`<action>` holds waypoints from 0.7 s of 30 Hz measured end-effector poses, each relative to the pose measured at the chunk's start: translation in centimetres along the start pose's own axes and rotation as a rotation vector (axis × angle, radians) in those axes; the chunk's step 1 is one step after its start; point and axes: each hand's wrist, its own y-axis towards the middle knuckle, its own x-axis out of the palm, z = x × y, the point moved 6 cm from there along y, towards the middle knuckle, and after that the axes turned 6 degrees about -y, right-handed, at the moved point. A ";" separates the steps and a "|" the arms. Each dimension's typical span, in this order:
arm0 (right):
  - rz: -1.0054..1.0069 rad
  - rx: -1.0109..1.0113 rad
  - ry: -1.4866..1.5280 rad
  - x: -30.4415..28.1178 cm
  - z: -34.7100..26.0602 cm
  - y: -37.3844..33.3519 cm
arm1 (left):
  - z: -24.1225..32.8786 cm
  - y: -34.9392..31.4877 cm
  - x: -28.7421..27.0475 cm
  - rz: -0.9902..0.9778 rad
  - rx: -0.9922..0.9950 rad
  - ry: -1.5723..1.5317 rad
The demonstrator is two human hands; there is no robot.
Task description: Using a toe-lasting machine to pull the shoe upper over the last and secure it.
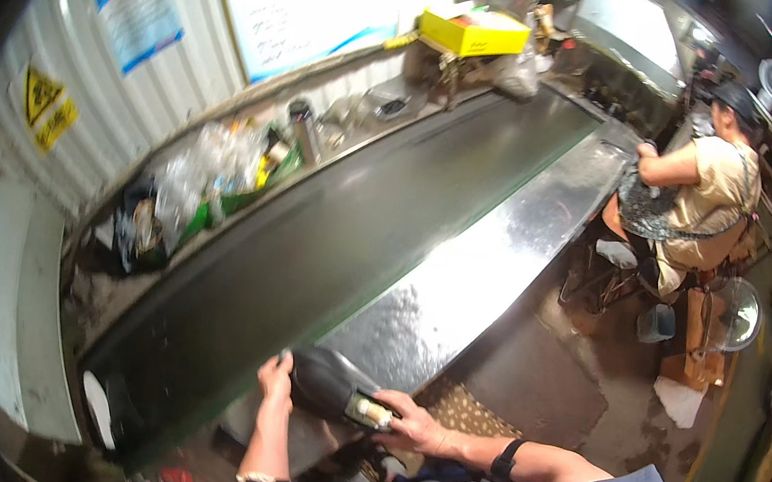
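Note:
A black shoe [327,383], apparently on a last, lies sideways between my hands above the near end of the shiny metal ledge [441,303]. Its opening, turned toward my right side, shows a pale, cream-coloured piece [372,412] inside. My left hand [276,378] is closed on the rounded end at the left. At the other end, beside the opening, my right hand [414,426] grips the shoe with fingers over its edge. The undersides of both grips are hidden.
A long dark conveyor belt [329,223] runs beside the ledge. Plastic bags [209,167] and a yellow box [474,33] line the wall side. Another person [709,193] sits at the far right end. A patterned cushion [471,411] lies below the ledge.

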 end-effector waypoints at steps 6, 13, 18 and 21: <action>-0.169 0.338 0.080 1.1 3.7 -2.1 | 2.3 -3.5 3.9 0.191 0.137 0.196; -0.369 0.125 0.186 -2.4 5.1 -4.9 | 0.6 -7.3 4.6 0.233 0.029 0.291; -0.432 0.081 0.195 -2.8 5.1 -4.8 | 0.2 -9.4 6.0 0.383 0.095 0.622; -0.469 0.116 0.210 -2.7 5.7 -5.2 | -0.8 -9.1 4.9 0.423 0.054 0.568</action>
